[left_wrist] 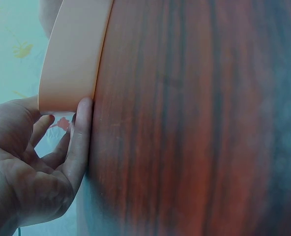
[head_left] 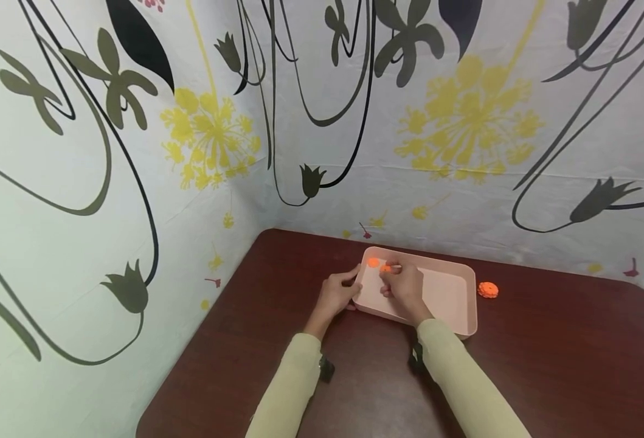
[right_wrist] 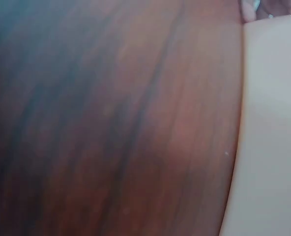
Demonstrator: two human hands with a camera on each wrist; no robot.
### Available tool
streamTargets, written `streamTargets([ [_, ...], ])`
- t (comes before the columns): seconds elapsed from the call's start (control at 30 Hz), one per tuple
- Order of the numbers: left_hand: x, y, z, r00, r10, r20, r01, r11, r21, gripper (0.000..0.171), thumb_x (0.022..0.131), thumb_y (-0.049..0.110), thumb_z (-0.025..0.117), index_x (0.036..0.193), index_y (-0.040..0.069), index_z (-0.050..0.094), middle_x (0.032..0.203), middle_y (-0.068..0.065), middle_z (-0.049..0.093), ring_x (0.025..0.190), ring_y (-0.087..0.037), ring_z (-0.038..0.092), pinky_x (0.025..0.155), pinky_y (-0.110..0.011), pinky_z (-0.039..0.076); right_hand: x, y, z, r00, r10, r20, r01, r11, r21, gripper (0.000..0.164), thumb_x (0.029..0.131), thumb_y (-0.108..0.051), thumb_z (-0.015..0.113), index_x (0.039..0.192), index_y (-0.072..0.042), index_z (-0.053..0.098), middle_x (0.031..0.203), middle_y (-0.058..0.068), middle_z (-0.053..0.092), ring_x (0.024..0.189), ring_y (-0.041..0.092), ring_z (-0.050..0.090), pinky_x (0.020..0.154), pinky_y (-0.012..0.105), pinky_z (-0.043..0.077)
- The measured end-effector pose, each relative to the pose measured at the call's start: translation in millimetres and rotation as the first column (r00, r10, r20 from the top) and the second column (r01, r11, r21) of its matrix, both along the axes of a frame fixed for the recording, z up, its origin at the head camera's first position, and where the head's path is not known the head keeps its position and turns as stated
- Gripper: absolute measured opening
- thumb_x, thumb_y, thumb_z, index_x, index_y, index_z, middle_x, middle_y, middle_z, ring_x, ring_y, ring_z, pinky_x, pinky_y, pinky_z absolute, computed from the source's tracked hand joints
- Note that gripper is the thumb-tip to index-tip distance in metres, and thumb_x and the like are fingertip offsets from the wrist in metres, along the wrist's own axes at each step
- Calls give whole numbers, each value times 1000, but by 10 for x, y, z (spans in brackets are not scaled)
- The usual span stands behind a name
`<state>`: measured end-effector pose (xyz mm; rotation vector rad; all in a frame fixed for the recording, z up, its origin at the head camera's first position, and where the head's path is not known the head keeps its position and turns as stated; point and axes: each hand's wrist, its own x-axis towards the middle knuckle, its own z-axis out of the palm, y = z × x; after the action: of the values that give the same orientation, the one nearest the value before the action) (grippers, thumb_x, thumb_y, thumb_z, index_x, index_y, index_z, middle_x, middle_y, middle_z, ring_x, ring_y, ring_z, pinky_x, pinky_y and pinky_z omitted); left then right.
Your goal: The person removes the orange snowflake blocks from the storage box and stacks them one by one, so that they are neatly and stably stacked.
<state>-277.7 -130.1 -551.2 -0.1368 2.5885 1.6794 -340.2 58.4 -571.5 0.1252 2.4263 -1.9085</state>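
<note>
A shallow pale-pink tray [head_left: 446, 298] lies on the table. My left hand [head_left: 335, 293] grips its left end, thumb at the rim; in the left wrist view that hand [left_wrist: 32, 169] has its fingers against the corner of the tray [left_wrist: 74, 59]. Over the tray's left part, my right hand [head_left: 407, 286] pinches a small orange flat piece [head_left: 385, 269] between thumb and fingers. A second orange round piece [head_left: 373, 262] lies in the tray's far left corner. The right wrist view has the tray's side wall [right_wrist: 273, 128], with the right hand out of sight there.
To the right of the tray, a small stack of orange scalloped pieces [head_left: 488, 290] sits on the dark reddish-brown wooden table [head_left: 562, 340]. A white cloth with flower patterns [head_left: 343, 146] hangs behind the table and along its left side.
</note>
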Motion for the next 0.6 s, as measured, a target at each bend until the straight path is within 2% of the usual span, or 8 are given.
streamTargets([
  [0.13, 4, -9, 9, 1000, -3, -6, 3, 1000, 6, 52, 102, 22, 71, 148, 42, 58, 128, -12, 72, 68, -12, 71, 57, -30, 65, 18, 20, 18, 999, -21, 28, 24, 990, -136, 39, 94, -2, 75, 131, 3, 63, 110, 26, 74, 57, 14, 73, 59, 38, 68],
  [0.3, 7, 4, 13, 1000, -1, 8, 1, 1000, 1, 52, 102, 23, 71, 149, 43, 58, 132, -12, 71, 66, -11, 71, 57, -28, 65, 22, 66, 62, 996, -25, 81, 44, 969, -243, 42, 94, -3, 74, 134, 5, 62, 107, 23, 78, 62, 12, 74, 62, 35, 68],
  [0.47, 14, 16, 9, 1000, -9, -13, 9, 1000, 3, 52, 103, 21, 70, 150, 38, 58, 128, -14, 72, 65, -13, 71, 56, -30, 65, 2, 162, 99, 994, -11, 110, 44, 951, -307, 43, 95, -3, 73, 136, 4, 64, 96, 14, 81, 66, 11, 76, 67, 34, 69],
  [0.6, 28, 13, 8, 999, -17, -28, 17, 1000, 1, 52, 103, 20, 69, 152, 34, 57, 129, -16, 72, 67, -13, 71, 55, -32, 65, -1, 292, 155, 993, 31, 111, 5, 950, -312, 45, 98, -8, 73, 140, 3, 63, 98, 14, 82, 70, 12, 78, 70, 34, 69],
])
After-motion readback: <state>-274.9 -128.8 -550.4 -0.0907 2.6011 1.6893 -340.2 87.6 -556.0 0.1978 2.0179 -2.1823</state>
